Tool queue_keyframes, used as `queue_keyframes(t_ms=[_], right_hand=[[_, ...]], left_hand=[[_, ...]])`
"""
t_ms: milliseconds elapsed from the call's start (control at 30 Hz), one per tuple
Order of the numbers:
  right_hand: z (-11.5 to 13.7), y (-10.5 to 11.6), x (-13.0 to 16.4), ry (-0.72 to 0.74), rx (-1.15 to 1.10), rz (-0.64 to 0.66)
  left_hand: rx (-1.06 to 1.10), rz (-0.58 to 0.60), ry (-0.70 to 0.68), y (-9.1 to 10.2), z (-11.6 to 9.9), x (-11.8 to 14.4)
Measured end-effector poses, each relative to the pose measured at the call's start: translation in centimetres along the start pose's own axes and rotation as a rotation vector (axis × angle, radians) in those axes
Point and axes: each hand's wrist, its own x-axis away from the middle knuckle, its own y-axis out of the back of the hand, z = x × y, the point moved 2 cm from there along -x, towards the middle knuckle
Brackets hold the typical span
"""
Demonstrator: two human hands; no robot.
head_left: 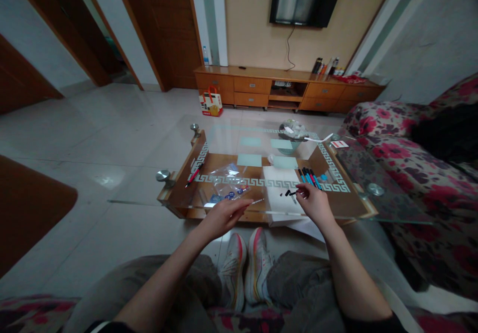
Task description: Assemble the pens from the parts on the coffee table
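Note:
My left hand (224, 217) is closed on a thin pale rod (257, 201) that looks like a pen refill, pointing right over the near edge of the glass table. My right hand (312, 202) pinches a small black piece (293, 193), which looks like a pen part. Another small dark bit (281, 194) lies just left of it, above a white sheet or box (274, 203). Beyond my right fingers, several blue, black and red pens (309, 176) lie in a row. A clear plastic bag (226, 176) with blue printing rests beyond my left hand.
A red and black pen (194, 174) lies at the left of the glass table (224, 139). At its far right are a bowl with a crumpled bag (293, 134) and a white strip (323, 138). A flowered sofa (399, 159) stands right; a TV cabinet (250, 85) stands behind.

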Motion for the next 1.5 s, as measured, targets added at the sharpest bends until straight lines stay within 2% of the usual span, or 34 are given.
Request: queue_keyframes(t_ms=[167, 433, 667, 1167, 1500], right_hand=[[0.1, -0.5, 0.1, 0.017, -0.001, 0.003], [0.4, 0.4, 0.1, 0.113, 0.077, -0.029], [-0.3, -0.5, 0.2, 0.175, 0.093, -0.008], [-1.4, -2.2, -0.1, 0.149, 0.057, 0.026], [-1.5, -2.3, 0.0, 0.101, 0.056, 0.053]], left_hand=[[-0.006, 0.008, 0.007, -0.2, 0.2, 0.1], [-0.002, 0.006, 0.007, 0.0, 0.0, 0.0], [-0.006, 0.012, 0.005, -0.1, 0.2, 0.1], [-0.004, 0.006, 0.008, 0.1, -0.1, 0.0], [-0.010, 0.012, 0.006, 0.1, -0.1, -0.1]])
